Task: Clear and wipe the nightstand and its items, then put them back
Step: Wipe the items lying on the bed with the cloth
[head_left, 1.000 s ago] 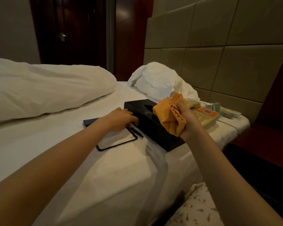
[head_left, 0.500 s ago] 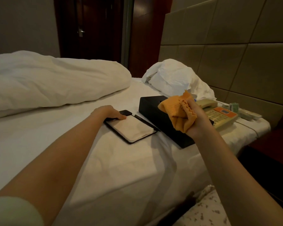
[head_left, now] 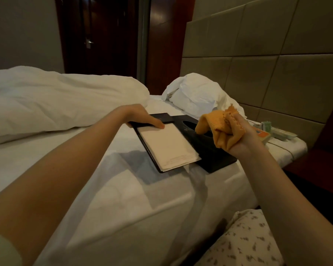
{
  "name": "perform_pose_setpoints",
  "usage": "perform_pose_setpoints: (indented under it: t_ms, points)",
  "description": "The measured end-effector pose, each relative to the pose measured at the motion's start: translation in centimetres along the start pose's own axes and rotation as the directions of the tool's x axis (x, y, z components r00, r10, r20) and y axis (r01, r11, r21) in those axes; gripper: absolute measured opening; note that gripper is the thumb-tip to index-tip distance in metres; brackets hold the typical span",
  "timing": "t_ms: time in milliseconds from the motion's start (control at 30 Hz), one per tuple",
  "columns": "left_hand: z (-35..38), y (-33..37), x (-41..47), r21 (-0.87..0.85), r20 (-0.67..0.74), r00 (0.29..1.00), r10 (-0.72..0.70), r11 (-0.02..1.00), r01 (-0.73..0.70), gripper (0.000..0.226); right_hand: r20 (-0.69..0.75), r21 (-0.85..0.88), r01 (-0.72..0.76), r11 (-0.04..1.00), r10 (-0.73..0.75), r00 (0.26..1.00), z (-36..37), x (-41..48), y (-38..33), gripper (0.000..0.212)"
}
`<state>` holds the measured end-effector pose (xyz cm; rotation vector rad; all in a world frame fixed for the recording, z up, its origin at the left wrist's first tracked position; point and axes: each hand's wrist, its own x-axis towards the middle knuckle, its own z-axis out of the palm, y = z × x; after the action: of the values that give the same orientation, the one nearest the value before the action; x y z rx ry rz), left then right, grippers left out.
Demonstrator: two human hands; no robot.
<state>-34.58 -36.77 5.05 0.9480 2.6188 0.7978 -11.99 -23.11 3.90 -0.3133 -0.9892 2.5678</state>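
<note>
In the head view, the notepad (head_left: 169, 148) is gripped at its far end by the left hand (head_left: 142, 117), just left of the black tissue box (head_left: 217, 160). Above that box, an orange cloth (head_left: 219, 129) is clutched in the right hand (head_left: 244, 135).

One wide-angle view, worn on the head, looks forward and down across the bed (head_left: 85, 189) from beside its near edge. Forearms enter from 7 and 5 o'clock. The left hand (head_left: 142, 117) on the pad (head_left: 169, 146) and the right hand (head_left: 250, 141) with the cloth (head_left: 219, 127) sit close, near centre. The door (head_left: 104, 35) is at 12 o'clock, the headboard (head_left: 267, 64) at 2.
</note>
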Motion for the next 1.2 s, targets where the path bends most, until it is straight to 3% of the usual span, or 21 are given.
perform_pose_setpoints:
  t_ms: [67, 167, 267, 333, 400, 567, 700, 800, 900, 1000, 1067, 1133, 1200]
  points:
    - [0.8, 2.3, -0.4, -0.023, 0.042, 0.995, 0.093, 0.996, -0.092, 0.068, 0.007, -0.024, 0.034, 0.999, -0.034, 0.999, -0.4, -0.8, -0.6, 0.039]
    - [2.5, 5.9, -1.2, -0.053, 0.074, 0.97, 0.23, 0.973, -0.227, 0.059, -0.153, -0.109, 0.209, 0.972, -0.224, 0.963, -0.9, -1.9, -1.4, 0.043]
    - [4.4, 9.8, -2.1, 0.008, 0.096, 0.928, 0.361, 0.932, -0.363, 0.066, -0.302, -0.234, 0.322, 0.917, -0.383, 0.873, -2.0, -3.4, -2.6, 0.019]
    - [5.8, 12.3, -2.8, 0.057, 0.128, 0.899, 0.418, 0.902, -0.428, 0.067, -0.34, -0.33, 0.342, 0.88, -0.448, 0.827, -3.2, -4.8, -3.1, 0.034]
    - [7.4, 14.5, -3.3, 0.083, 0.161, 0.874, 0.458, 0.876, -0.474, 0.069, -0.37, -0.391, 0.34, 0.855, -0.485, 0.792, -4.5, -6.6, -3.6, 0.036]
    - [12.0, 19.6, -5.4, 0.106, 0.225, 0.798, 0.559, 0.8, -0.591, 0.061, -0.534, -0.347, 0.428, 0.834, -0.551, 0.642, -9.0, -10.9, -5.8, 0.025]
    - [16.3, 23.1, -7.1, 0.115, 0.288, 0.724, 0.627, 0.727, -0.676, 0.064, -0.547, -0.419, 0.404, 0.813, -0.582, 0.602, -11.2, -13.5, -7.0, 0.026]
    - [19.4, 24.9, -7.7, 0.102, 0.352, 0.69, 0.632, 0.707, -0.7, 0.067, -0.603, -0.521, 0.254, 0.815, -0.562, 0.566, -13.4, -14.7, -7.9, 0.029]
    - [22.3, 26.0, -8.1, 0.085, 0.414, 0.648, 0.64, 0.681, -0.727, 0.075, -0.66, -0.52, 0.179, 0.835, -0.527, 0.535, -16.4, -16.3, -7.4, 0.017]
    - [25.3, 26.7, -8.2, 0.058, 0.489, 0.607, 0.627, 0.671, -0.739, 0.063, -0.652, -0.574, 0.131, 0.808, -0.548, 0.524, -19.1, -17.6, -6.2, 0.007]
    - [27.2, 26.8, -8.2, 0.005, 0.554, 0.585, 0.592, 0.701, -0.713, 0.068, -0.648, -0.634, 0.096, 0.767, -0.595, 0.476, -20.7, -18.1, -5.6, 0.02]
    - [29.2, 26.5, -8.1, -0.09, 0.616, 0.559, 0.555, 0.755, -0.65, 0.078, -0.68, -0.631, 0.081, 0.772, -0.6, 0.422, -22.5, -18.6, -5.1, 0.025]
    - [31.3, 26.0, -8.0, -0.273, 0.666, 0.555, 0.499, 0.855, -0.442, 0.065, -0.727, -0.58, 0.093, 0.809, -0.566, 0.388, -24.5, -19.2, -4.6, 0.026]
